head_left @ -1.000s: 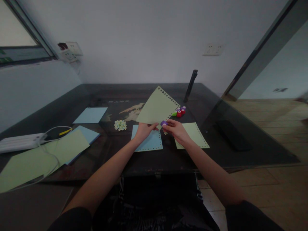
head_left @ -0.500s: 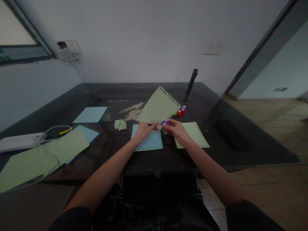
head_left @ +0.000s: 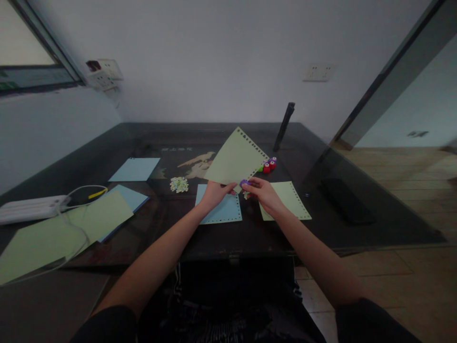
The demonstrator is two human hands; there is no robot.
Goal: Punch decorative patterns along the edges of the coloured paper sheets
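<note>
Left hand: the left hand [head_left: 213, 192] pinches the near edge of a green sheet [head_left: 233, 161] and holds it lifted and tilted over the dark table [head_left: 250, 233].
Right hand: the right hand [head_left: 262, 193] is closed around a small purple punch [head_left: 244, 183], which sits at the sheet's near right corner.
Green sheet: it stands above the table's middle, with a row of punched holes along its upper right and right edges.
Beneath the hands: a blue sheet [head_left: 223, 210] with a punched border lies flat under the left wrist; a second green sheet [head_left: 290, 198], also punched, lies just right of the right hand.
Other punches: a cluster of red, purple and green punches [head_left: 267, 165] rests just beyond the held sheet's right corner.
Scraps: a small heap of paper bits [head_left: 179, 184] lies left of the held sheet.
Far left: more blue and green sheets [head_left: 96, 219] overlap near a white power strip [head_left: 30, 208] and its cable.
</note>
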